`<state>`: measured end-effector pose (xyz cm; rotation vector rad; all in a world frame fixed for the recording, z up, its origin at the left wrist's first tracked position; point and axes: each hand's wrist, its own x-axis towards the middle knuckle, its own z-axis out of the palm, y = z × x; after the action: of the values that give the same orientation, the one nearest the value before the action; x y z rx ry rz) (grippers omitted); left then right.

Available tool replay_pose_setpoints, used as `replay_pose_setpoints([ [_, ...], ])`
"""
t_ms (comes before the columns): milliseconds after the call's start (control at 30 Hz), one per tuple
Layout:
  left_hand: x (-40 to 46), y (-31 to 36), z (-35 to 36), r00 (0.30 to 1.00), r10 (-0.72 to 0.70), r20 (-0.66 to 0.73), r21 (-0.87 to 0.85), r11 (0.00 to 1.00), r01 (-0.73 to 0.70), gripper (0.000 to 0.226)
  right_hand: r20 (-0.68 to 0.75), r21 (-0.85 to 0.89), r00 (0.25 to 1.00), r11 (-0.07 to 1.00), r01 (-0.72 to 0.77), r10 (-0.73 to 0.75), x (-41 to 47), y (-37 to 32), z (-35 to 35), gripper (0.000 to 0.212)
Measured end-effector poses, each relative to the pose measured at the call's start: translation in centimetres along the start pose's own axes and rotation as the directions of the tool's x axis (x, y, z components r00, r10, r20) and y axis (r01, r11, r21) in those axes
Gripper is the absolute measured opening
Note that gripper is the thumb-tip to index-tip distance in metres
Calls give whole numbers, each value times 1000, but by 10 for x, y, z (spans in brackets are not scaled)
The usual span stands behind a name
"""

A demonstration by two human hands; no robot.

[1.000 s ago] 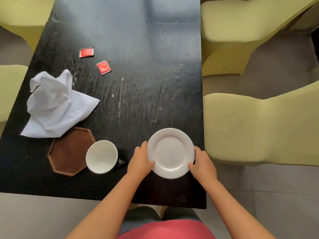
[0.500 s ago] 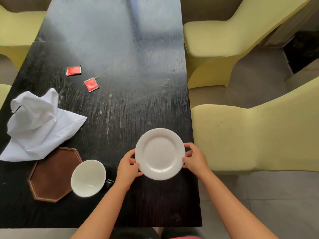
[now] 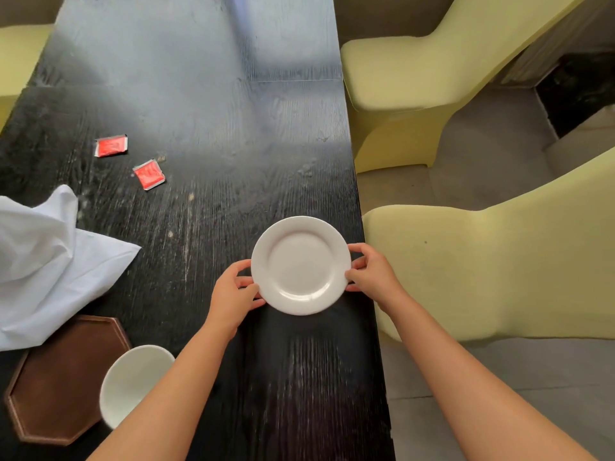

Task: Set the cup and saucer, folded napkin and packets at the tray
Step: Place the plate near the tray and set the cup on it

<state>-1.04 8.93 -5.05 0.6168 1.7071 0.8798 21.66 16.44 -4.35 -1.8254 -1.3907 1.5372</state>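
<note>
1. The saucer [image 3: 300, 265], white and glazed with a shallow round well and a broad flat rim, is held by the person at the right edge of the table [image 3: 213, 104]. Whether it rests on the surface or sits just above it cannot be told.
2. The left hand [image 3: 233, 296] pinches the saucer's left rim, thumb on top and fingers curled under. The right hand [image 3: 372, 274] pinches the opposite rim the same way. Judgement: opposed grips keep a slick plate level for carrying.
3. The tray [image 3: 63, 380], a brown octagon with a raised lip and matte, wood-like face, lies at the near left corner, well apart from the saucer. Judgement: the saucer likely goes there first, as base for the cup.
4. The cup [image 3: 133, 384], white and smooth, stands upright just beside the tray's right edge, partly hidden by the left forearm.
5. The napkin [image 3: 50, 261], white cloth, is rumpled and unfolded; its lower edge overlaps the tray's far side. Judgement: folding not yet done.
6. Two packets [image 3: 111, 146] [image 3: 149, 174], red with silvery crimped edges, lie flat on the table beyond the napkin, near each other but apart.
7. The table is black with coarse grain, dusty streaks and glare.
</note>
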Motion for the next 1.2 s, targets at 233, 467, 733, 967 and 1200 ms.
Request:
replay_pose_setpoints([
  [233, 21, -1, 4, 997, 49, -57, -7, 999, -49, 49, -35, -19, 999, 999, 33, -34, 25, -3, 5, 43],
  [467, 29, 0, 2, 998, 36, -56, -20, 999, -37, 52, -42, -34, 999, 999, 20, -21, 32, -1, 7, 45],
  [733, 35, 1, 2, 997, 15, -80, -118, 993, -25, 45, -118, -58, 992, 998, 28, -34, 35, -4, 13, 43],
  [967, 33, 7, 0, 993, -44, -107, -22, 999, 41, 36, -274, -233, 954, 971, 57, -122, 16, -6, 19, 36],
  [1200, -15, 27, -26, 939, 285, -194, 436, 882, -177, 9, -63, -429, 919, 841, 328, -390, -32, -41, 73, 26],
])
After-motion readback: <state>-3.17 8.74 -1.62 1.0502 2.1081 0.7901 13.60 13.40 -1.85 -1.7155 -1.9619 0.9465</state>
